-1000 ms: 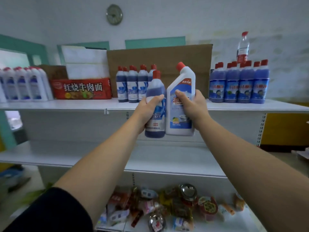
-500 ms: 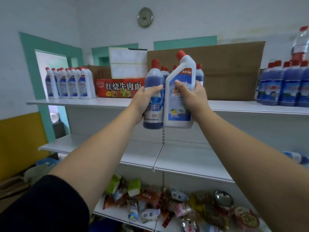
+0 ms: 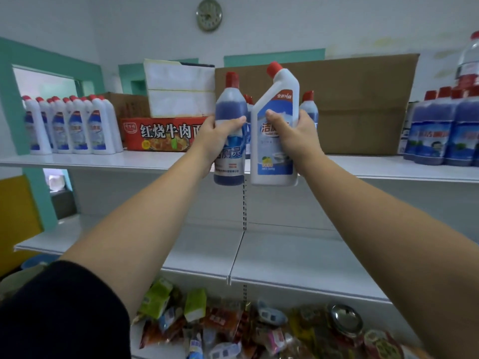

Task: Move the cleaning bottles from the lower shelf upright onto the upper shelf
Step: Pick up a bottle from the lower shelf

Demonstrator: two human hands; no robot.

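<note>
My left hand [image 3: 216, 137] grips a blue bottle [image 3: 230, 104] with a red cap, held upright in the air. Beside it, my right hand [image 3: 295, 137] holds a white angled-neck bottle [image 3: 276, 161] with a red cap, also upright. Both bottles hang in front of the upper shelf [image 3: 388, 167], their bases just below its front edge. The lower shelf [image 3: 298, 257] beneath shows bare white board. Behind my hands stand more blue bottles [image 3: 308, 107] on the upper shelf, mostly hidden.
On the upper shelf: white bottles [image 3: 72, 125] at the left, a red noodle carton [image 3: 158, 134] under white boxes [image 3: 178, 89], a brown cardboard box [image 3: 363, 104], and blue bottles [image 3: 445, 130] at the right. Snack packets [image 3: 233, 325] fill the bottom shelf.
The view has swung to the left, so the shelf contents have slid right in the frame. Both hands keep the two bottles, now slightly higher against the upper shelf.
</note>
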